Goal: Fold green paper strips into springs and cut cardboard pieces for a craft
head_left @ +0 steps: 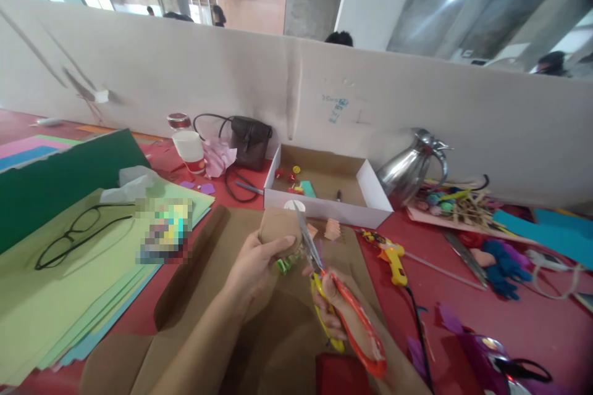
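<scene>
By the thumb and fingers of the left hand (252,262), a tan, rounded piece of cardboard (277,224) is pinched at its near edge. Metal scissors with orange and yellow handles (315,255) are gripped in the curled right hand (351,313), blades just beside the piece. The piece is judged light, fairly stiff, hardly slippery, yet easily creased; it is best held flat by its left rim, clear of the blades. Beneath, the red worktop (445,281) is partly covered by a brown cardboard sheet (185,296).

On the red table (456,296) lie brown cardboard (273,315), a white box (333,210) and a yellow glue gun (395,263)
</scene>
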A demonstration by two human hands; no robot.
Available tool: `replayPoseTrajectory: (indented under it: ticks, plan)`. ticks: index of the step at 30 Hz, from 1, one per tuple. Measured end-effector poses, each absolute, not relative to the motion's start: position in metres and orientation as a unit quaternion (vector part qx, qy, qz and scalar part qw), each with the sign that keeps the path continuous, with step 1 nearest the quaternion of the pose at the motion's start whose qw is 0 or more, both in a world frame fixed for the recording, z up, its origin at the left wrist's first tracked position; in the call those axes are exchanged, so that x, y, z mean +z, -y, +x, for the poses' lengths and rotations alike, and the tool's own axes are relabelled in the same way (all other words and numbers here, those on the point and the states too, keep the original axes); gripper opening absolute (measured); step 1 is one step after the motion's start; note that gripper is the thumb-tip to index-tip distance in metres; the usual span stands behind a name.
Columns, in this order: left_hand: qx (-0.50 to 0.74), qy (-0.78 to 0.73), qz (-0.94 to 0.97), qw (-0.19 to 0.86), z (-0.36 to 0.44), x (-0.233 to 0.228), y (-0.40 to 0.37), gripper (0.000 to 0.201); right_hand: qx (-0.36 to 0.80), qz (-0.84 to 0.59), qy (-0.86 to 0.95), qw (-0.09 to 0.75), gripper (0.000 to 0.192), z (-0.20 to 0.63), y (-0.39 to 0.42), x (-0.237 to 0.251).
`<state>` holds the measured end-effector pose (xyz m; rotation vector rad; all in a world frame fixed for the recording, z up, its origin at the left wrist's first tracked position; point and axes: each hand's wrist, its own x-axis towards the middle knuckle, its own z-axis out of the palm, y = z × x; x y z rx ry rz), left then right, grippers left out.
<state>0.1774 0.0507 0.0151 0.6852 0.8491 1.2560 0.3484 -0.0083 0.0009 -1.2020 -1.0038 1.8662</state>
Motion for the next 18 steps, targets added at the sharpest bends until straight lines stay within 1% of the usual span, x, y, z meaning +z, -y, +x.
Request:
replayPoseTrajectory:
  ticks: [6, 11, 18]
  plan:
    - [0.538, -0.382, 0.327, 0.676, 0.170, 0.012, -0.056, 0.027, 0.718, -0.465, 0.386, 0.344, 0.073, 0.351, 0.011, 0.008]
    - [0.521, -0.376, 0.353, 0.680, 0.165, 0.009, -0.058, 0.023, 0.725, -0.463, 0.383, 0.338, 0.074, 0.352, 0.012, 0.011]
    - [0.505, -0.385, 0.352, 0.687, 0.161, 0.015, -0.058, 0.026, 0.722, -0.467, 0.384, 0.338, 0.076, 0.350, 0.014, 0.015]
